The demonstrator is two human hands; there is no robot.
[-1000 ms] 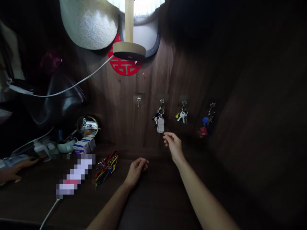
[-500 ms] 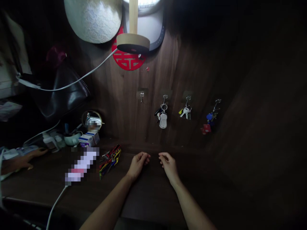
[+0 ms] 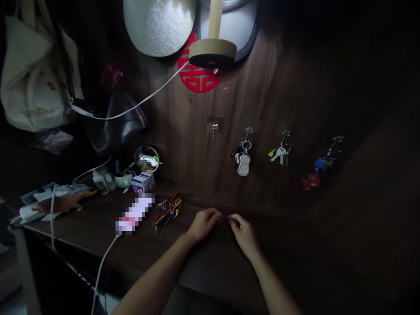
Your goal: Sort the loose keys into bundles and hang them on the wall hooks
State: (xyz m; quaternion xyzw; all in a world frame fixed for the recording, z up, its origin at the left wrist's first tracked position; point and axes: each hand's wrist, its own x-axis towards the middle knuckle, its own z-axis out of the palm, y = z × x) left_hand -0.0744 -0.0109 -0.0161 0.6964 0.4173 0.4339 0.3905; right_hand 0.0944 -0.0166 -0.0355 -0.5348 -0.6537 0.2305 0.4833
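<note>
Both hands are near the far edge of the dark wood counter, the left hand and the right hand facing each other with a narrow gap between their fingertips. The fingers of each are curled inward, the tips drawn near the thumb; the picture is too dark to tell whether they pinch anything, or whether the hands touch the wood. Left of the left hand, well apart from the right, a bundle of keys on red, yellow and blue cords lies on the counter, just beside a pixelated pale object with a white cable running off it. On the wood panel behind, a bare hook heads a row; to its right hang a key bunch with a pale fob, another with a yellow-headed key, and a third with blue and red tags. Small boxes stand before a round mirror.
</note>
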